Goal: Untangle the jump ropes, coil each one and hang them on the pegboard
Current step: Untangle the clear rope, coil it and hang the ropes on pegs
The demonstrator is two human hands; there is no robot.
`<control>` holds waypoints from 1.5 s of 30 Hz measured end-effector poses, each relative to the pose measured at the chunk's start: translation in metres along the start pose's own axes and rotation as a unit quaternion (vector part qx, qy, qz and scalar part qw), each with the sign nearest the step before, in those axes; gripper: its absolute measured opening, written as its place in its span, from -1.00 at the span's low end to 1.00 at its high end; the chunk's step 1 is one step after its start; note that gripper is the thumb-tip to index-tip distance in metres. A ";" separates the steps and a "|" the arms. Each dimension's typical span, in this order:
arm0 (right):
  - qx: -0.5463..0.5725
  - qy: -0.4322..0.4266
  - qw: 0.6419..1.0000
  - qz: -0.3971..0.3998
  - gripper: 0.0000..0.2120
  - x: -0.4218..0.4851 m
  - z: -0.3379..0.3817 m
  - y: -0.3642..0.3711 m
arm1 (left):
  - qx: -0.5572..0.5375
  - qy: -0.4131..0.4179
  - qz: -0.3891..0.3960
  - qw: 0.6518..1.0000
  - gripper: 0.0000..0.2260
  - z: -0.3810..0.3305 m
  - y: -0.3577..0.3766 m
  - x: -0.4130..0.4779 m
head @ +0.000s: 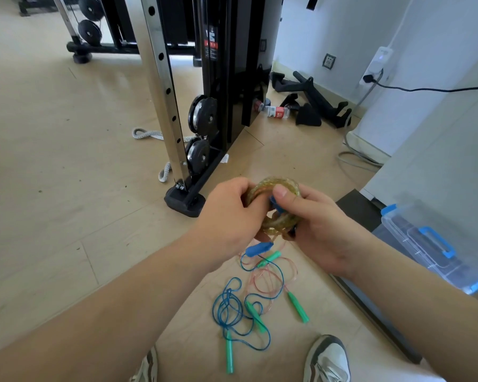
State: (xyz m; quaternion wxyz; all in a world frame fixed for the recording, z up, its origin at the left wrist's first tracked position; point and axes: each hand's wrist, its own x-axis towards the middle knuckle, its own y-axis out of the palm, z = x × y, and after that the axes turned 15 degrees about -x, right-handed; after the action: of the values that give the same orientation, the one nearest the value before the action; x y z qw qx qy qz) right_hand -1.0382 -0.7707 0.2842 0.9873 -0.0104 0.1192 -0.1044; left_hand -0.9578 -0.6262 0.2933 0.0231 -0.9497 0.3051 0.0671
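Note:
A yellowish translucent jump rope is wound into a small tight coil, held up between both hands. My left hand grips the coil's left side. My right hand grips its right side, thumb on top. One blue handle hangs below the coil; another blue piece shows under my right thumb. On the floor lie a blue jump rope and a thin pink jump rope, loosely overlapping, with several green handles. No pegboard is in view.
A black cable machine with a chrome upright stands ahead. A clear plastic bin with blue latches sits at right. Grey rope, a plastic bottle and black handles lie further off. My shoes are near the ropes.

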 end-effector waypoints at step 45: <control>-0.224 0.114 0.965 0.070 -0.51 -0.003 -0.002 -0.017 | 0.068 0.098 -0.062 0.991 -0.78 0.003 -0.027 0.019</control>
State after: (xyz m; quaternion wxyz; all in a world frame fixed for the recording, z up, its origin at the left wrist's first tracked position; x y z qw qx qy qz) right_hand -1.0453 -0.7862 0.2841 0.9446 -0.2111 0.2513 -0.0066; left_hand -0.9270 -0.6150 0.2879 0.0615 -0.9650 0.2502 -0.0484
